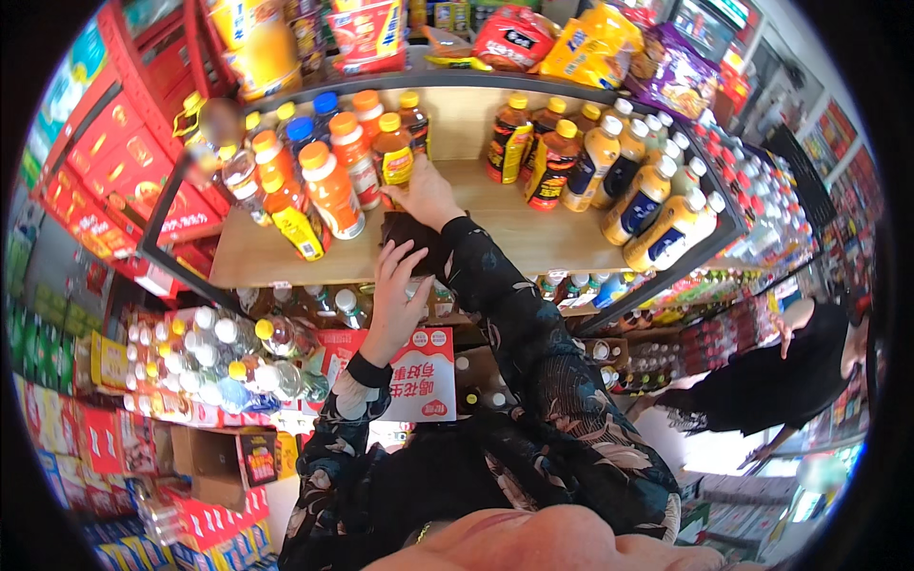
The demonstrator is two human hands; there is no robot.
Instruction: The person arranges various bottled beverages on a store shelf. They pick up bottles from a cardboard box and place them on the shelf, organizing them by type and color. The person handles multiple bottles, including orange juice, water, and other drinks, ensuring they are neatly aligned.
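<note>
My right hand [426, 195] reaches onto the wooden shelf [533, 238] and grips the base of an amber bottle with a yellow cap [393, 152]. It stands in a group of orange-capped drink bottles [328, 186]. My left hand [392, 290], with a black band at the wrist, lies at the shelf's front edge with its fingers over a dark cloth [414, 233]. The cloth sits just below my right hand. Both my sleeves are dark with a floral print.
Dark and pale bottles with yellow and white caps [609, 176] fill the shelf's right side. Snack bags [590, 43] lie on the shelf above. Shrink-wrapped bottles [219, 366] and cardboard boxes [228, 457] are stacked at lower left. A person in black [781, 381] bends at the right.
</note>
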